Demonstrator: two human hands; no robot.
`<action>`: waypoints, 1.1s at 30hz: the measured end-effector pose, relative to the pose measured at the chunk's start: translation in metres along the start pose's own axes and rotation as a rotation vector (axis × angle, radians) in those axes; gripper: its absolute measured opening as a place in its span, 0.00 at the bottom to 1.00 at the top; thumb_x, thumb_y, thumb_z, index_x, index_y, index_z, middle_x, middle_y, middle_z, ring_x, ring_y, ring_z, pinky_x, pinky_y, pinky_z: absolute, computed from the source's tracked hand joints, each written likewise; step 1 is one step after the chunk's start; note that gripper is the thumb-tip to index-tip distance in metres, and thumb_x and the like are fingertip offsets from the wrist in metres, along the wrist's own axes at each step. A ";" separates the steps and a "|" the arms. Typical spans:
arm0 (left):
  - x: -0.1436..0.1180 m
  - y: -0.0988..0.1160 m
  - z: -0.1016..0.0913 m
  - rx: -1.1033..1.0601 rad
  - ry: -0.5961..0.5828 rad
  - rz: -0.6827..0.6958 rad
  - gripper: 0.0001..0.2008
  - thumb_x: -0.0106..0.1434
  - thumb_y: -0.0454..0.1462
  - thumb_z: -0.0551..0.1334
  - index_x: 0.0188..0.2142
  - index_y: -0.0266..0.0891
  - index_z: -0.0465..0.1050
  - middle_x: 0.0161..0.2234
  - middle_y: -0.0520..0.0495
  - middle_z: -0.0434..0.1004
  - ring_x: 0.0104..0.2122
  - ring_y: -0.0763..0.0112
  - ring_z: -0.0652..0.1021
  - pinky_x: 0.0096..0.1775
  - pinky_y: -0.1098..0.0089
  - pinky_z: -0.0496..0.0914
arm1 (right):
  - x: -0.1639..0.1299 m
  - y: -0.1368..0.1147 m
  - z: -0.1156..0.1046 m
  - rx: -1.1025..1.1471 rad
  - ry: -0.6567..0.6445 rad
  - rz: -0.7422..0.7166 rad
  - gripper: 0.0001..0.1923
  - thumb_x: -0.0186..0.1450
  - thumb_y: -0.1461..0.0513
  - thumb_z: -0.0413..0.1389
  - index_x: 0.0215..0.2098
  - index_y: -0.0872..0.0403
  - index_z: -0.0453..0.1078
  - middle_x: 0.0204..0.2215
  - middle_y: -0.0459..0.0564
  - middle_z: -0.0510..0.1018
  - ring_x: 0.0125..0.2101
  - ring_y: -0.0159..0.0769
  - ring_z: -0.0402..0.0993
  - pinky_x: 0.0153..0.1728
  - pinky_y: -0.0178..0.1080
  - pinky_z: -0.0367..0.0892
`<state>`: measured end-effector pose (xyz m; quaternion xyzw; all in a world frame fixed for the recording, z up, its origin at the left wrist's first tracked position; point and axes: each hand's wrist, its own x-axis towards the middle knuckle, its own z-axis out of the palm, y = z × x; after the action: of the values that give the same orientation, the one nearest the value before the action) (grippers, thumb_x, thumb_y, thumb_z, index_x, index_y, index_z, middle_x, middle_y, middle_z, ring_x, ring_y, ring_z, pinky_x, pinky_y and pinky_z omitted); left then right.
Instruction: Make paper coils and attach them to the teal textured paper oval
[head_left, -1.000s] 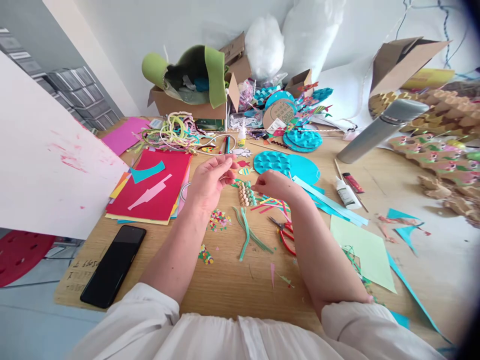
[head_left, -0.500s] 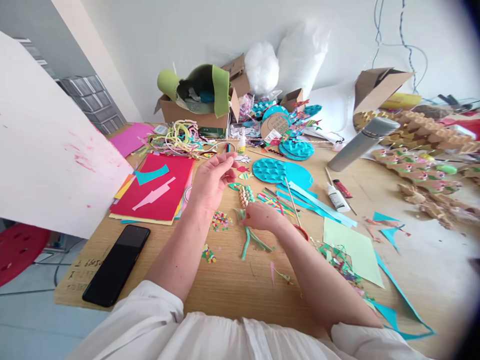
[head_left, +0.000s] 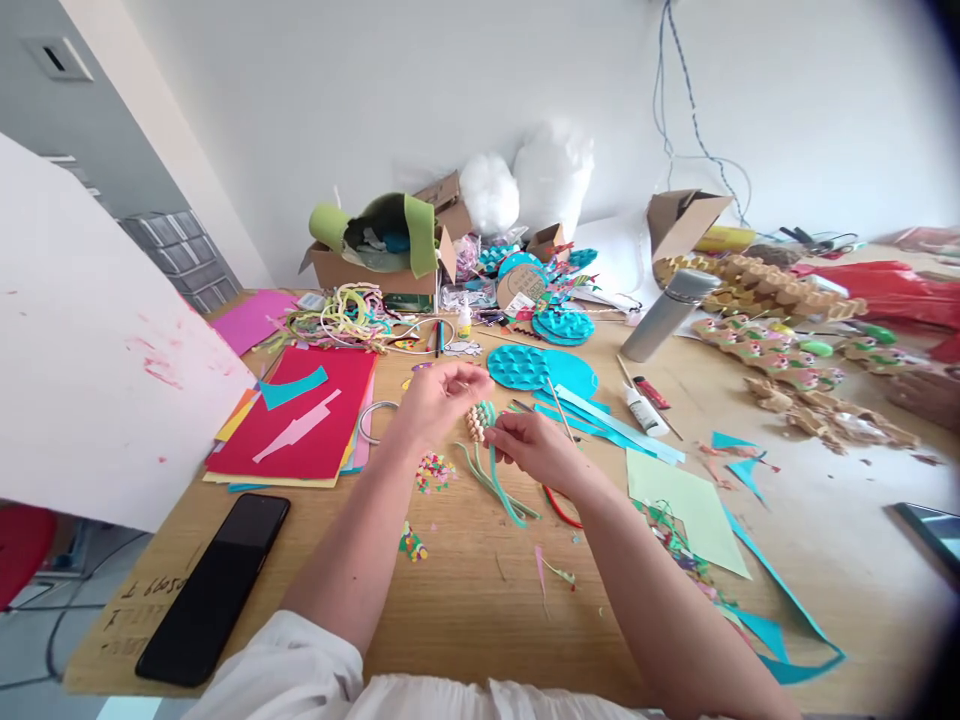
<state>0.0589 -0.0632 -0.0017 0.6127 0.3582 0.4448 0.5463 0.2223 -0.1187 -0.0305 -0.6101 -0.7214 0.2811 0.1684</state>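
Hands meeting over the middle of a wooden tabletop (head_left: 465, 590), both on one small woven piece (head_left: 475, 421) of tan and teal strips. Left hand (head_left: 435, 400) raised just above the wood, fingers (head_left: 466, 377) pinched together near the top of the woven piece, apparently on a thin strand too fine to make out. Right hand (head_left: 534, 447) just beside it, fingers closed on the teal strips (head_left: 498, 480) where they leave the weave; loose ends trailing down onto the wood toward the body. Woven piece held slightly off the surface, between the two hands.

Confetti scraps (head_left: 434, 470) lying just below the left wrist, a second small heap (head_left: 413, 544) nearer the body. Red-handled scissors (head_left: 561, 505) partly hidden under the right forearm. Stack of coloured paper (head_left: 300, 425) with a red sheet on top, left of the hands; black phone (head_left: 214, 587) face up near the front left edge. Round teal disc (head_left: 541, 368) with raised bumps beyond the hands, long teal strips (head_left: 607, 422) to its right, then a glue bottle (head_left: 643, 409) and a pale green sheet (head_left: 688, 506). Grey flask (head_left: 669, 312) leaning further back; cardboard box (head_left: 375, 260) with green foam rolls against the wall.
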 end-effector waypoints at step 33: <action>0.009 0.003 -0.009 -0.579 0.245 -0.025 0.16 0.47 0.40 0.74 0.34 0.34 0.79 0.28 0.47 0.81 0.24 0.77 0.78 0.28 0.76 0.72 | 0.005 0.007 -0.078 0.427 0.712 -0.045 0.13 0.68 0.51 0.49 0.34 0.51 0.63 0.21 0.44 0.74 0.19 0.32 0.69 0.23 0.35 0.65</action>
<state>0.0532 -0.0521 0.0025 0.3691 0.2874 0.5919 0.6564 0.2726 -0.0978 0.0266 -0.6048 -0.5566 0.1920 0.5363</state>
